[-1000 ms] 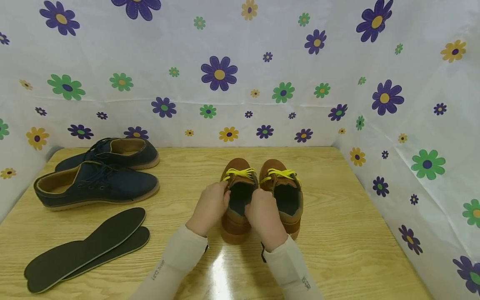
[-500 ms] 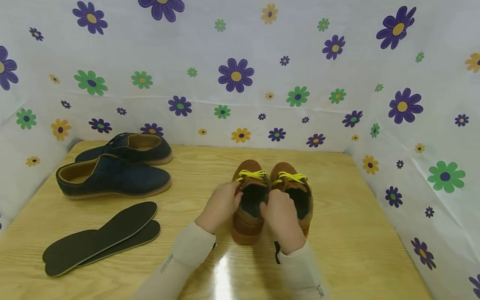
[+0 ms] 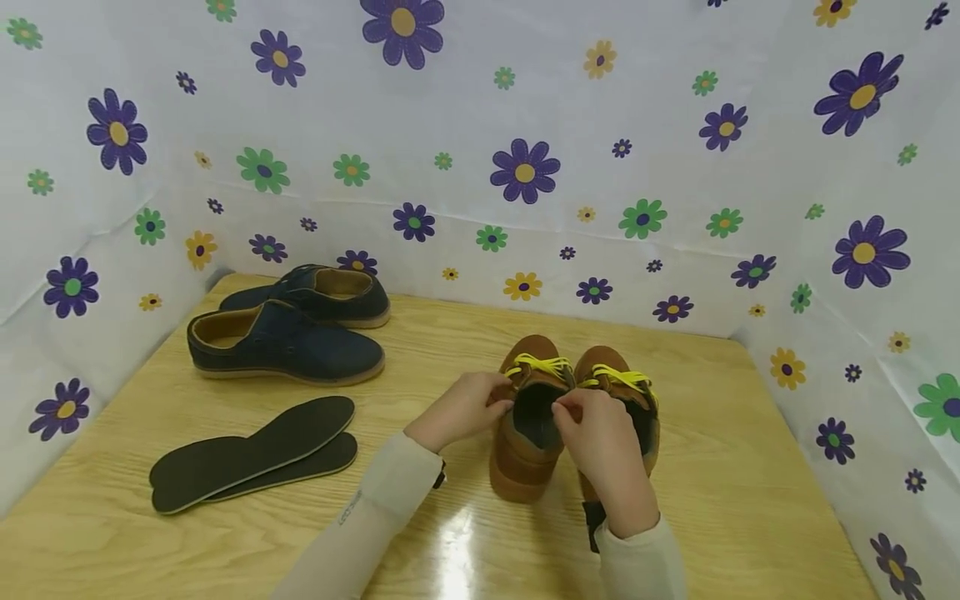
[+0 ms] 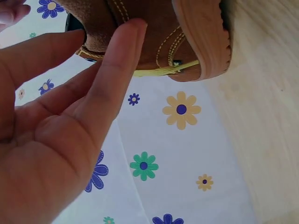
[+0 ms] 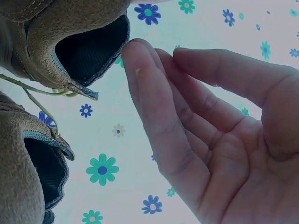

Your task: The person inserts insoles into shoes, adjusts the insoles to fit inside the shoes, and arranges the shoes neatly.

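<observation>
- Brown shoe [image 3: 525, 456]: standing upright on the bench [image 3: 738, 492], right of centre in the frame, toe pointing toward the top; a yellow lace [image 3: 543, 364] is crossing its front.
- Second brown shoe [image 3: 602, 360]: standing just beside it to the right, partly hidden by the right grip [image 3: 603, 433].
- Left grip [image 3: 463, 410]: lying at the first shoe's left side, fingers extending, thumb apart, holding nothing; contact cannot be told for certain.
- Right grip: hovering by the right rim of the same shoe's mouth; the right wrist view is showing a gap between thumb and fingers, nothing being held.
- Step in hand, as judged: both hands are attending to the shoe's mouth, possibly adjusting its collar.
- Next move, as judged: calling for fingertips settling on either side of the collar, without snagging the lace or nudging the neighbouring shoe.
- Upper insole [image 3: 251, 454]: lying at lower left, overlapping the lower insole [image 3: 322, 464].
- Front navy shoe [image 3: 322, 350], rear navy shoe [image 3: 356, 308]: standing together at left, toes pointing opposite ways.
- Writing: the left sleeve [image 3: 375, 500] is bearing small dark lettering, too blurred for reading; no legible brand is showing on shoes or insoles.
</observation>
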Tool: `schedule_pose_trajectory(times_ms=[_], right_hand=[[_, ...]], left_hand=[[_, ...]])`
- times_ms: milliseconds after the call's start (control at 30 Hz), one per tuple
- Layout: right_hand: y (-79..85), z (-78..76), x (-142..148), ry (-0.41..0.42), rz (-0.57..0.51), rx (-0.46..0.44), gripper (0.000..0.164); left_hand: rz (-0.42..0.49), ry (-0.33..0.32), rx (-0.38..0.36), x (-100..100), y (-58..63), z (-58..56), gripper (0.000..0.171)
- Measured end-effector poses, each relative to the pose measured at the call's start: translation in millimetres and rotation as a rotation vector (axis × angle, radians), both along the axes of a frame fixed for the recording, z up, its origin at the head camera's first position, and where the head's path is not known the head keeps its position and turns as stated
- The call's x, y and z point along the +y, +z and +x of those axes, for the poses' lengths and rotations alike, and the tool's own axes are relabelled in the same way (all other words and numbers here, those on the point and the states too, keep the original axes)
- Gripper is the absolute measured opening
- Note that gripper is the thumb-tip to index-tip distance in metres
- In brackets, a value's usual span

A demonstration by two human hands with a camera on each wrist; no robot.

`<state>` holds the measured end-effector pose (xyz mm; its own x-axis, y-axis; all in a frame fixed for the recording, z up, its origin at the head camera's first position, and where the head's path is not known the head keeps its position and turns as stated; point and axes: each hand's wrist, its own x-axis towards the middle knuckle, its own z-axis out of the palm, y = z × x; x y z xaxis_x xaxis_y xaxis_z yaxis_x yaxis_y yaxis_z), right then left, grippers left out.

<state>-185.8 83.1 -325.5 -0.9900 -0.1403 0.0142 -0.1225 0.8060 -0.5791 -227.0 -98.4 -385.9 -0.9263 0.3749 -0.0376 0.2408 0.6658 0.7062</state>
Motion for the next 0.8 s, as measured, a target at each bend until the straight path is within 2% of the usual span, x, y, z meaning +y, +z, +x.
schedule_pose_trajectory(times_ms=[167, 400, 567, 733, 800], right_hand=[[-0.2, 1.2, 0, 0.008, -0.002, -0.002, 0.014], [2.0, 2.8, 1, 0.027, -0.008, 0.000, 0.014], [4.5, 3.2, 2, 0.035, 0.000, 0.002, 0.014], [6.2, 4.6, 4, 0.041, 0.005, -0.012, 0.014], [6.6, 5.4, 4, 0.043, 0.004, -0.016, 0.014]], left_hand=[[0.048, -0.001, -0.032, -8, -7.9, -0.9, 0.030], [0.223, -0.065, -0.109, -23, -14.3, -3.8, 0.024], [0.297, -0.090, -0.184, -31, -15.3, -4.2, 0.022], [0.350, -0.139, -0.262, -39, -16.5, -3.0, 0.020], [0.346, -0.164, -0.284, -44, -16.9, -2.7, 0.020]])
